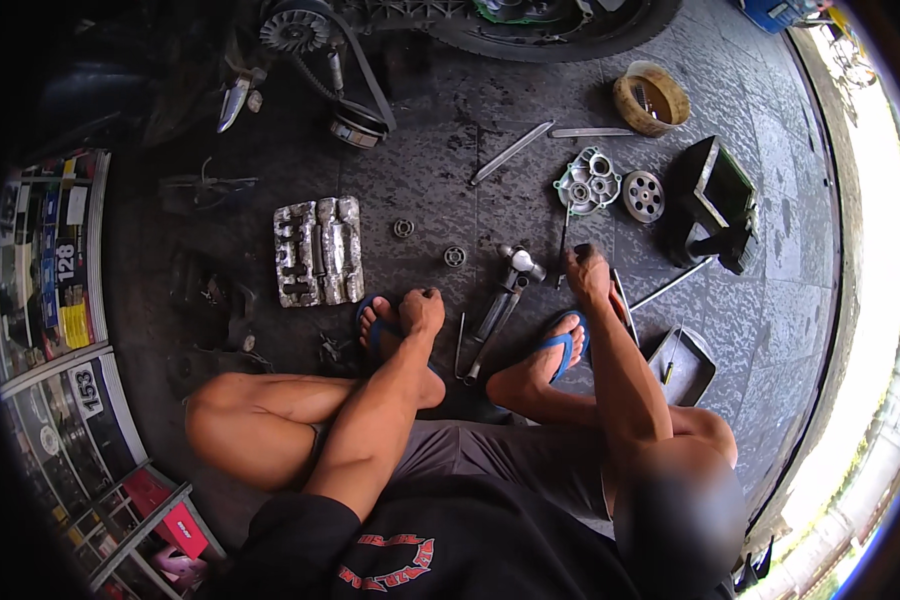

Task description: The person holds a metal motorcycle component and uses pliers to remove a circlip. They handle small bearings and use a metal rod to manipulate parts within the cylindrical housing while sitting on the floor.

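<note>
Thin rod (566,232) beside right hand (588,273), contact unclear; left hand (424,312), palm hidden; cannot tell either grip's state.

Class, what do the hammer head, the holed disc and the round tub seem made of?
Hammer head: likely steel, smooth, bright glints. Holed disc: probably metal, dull grey sheen. Round tub: perhaps plastic, matte, yellowish and stained.

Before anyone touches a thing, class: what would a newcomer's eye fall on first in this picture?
Probably the pale, slotted metal block on the dark floor, ahead and to the left of the person's left hand. Next might come the hammer lying between the two hands, then the pierced metal casing beyond the right hand, beside a holed disc.
</note>
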`<action>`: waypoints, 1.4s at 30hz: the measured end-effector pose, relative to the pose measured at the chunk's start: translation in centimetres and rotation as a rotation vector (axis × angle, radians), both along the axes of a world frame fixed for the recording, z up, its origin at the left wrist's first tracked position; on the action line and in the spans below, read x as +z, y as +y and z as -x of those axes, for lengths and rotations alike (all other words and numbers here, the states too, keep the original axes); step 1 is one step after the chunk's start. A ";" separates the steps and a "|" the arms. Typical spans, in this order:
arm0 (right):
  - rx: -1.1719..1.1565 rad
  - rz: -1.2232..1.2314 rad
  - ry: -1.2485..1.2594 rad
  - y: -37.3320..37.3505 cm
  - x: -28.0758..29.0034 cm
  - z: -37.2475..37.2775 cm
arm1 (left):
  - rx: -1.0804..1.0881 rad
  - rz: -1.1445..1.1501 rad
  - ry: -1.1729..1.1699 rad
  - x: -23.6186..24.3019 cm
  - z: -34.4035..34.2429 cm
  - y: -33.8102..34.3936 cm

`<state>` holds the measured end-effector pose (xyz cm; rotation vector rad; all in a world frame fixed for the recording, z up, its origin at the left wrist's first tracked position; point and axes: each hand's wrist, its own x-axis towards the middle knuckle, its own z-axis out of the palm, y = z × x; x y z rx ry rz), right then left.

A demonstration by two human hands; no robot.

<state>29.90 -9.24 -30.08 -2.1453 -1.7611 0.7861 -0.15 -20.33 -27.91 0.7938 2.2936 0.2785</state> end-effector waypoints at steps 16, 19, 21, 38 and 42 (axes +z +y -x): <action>0.102 0.160 0.123 0.0 0.1 2.1 | 0.069 -0.079 -0.016 -0.3 0.7 -1.0; 0.115 0.145 0.219 0.5 1.4 2.0 | 0.080 -0.076 -0.029 -0.4 0.6 -0.7; 0.121 0.142 0.284 0.8 1.9 1.5 | 0.076 -0.086 -0.036 -0.1 0.1 -0.2; 0.322 0.046 0.124 -0.7 1.5 0.9 | 0.066 -0.199 -0.077 0.3 -1.1 0.5; 0.114 0.117 0.277 -0.7 8.9 5.5 | 0.104 -0.439 -0.086 -0.2 -1.6 0.1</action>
